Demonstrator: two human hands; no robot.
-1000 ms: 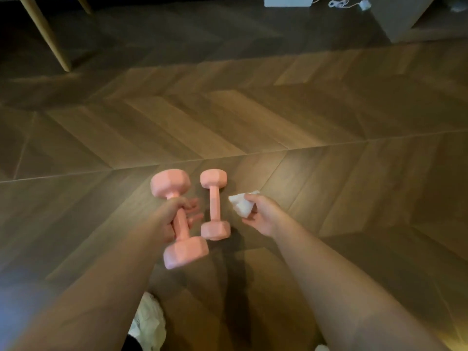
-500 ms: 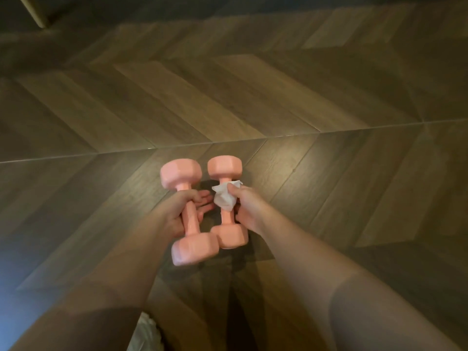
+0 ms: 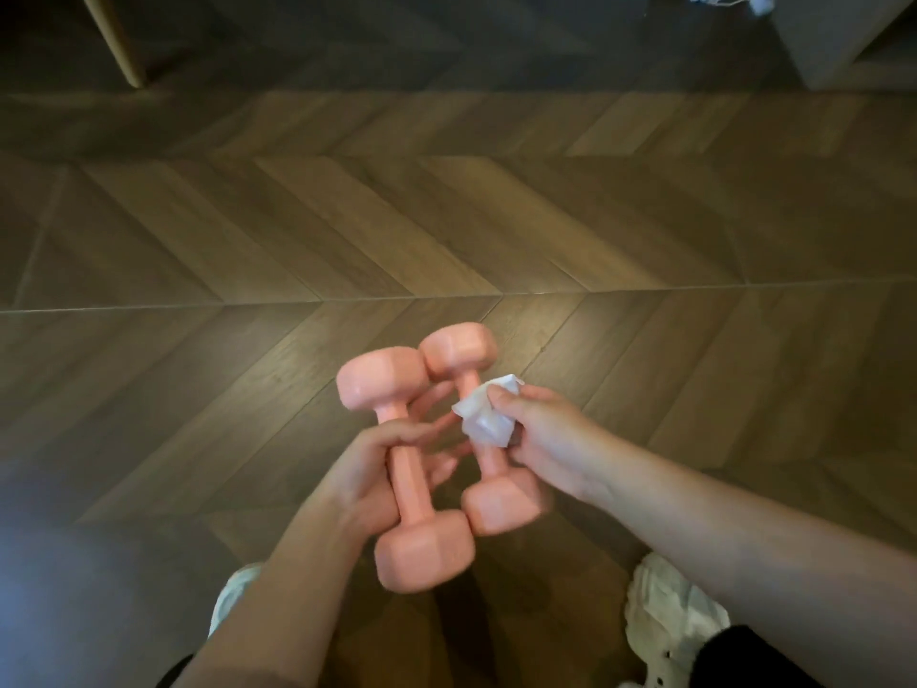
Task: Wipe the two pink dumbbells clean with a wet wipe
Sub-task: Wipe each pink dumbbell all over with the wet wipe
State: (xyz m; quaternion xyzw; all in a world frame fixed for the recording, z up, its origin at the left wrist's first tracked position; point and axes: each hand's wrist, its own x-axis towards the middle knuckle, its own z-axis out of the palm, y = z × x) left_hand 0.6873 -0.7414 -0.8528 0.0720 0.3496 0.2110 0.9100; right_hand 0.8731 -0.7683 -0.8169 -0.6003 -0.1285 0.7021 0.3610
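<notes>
Dumbbells nearer us than 0.5 s ago. Our L hand (image 3: 362,484) has its grip round the L dumbbell (image 3: 409,469) handle; R hand (image 3: 546,439) pinches the wipe (image 3: 484,419) against the R dumbbell (image 3: 501,499) handle, just beside. Open floor (image 3: 645,340) all round.

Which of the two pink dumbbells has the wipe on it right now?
The right-side dumbbell: the right hand holds the wet wipe against its handle. The left-side dumbbell has no wipe; the left hand grips its handle.
</notes>
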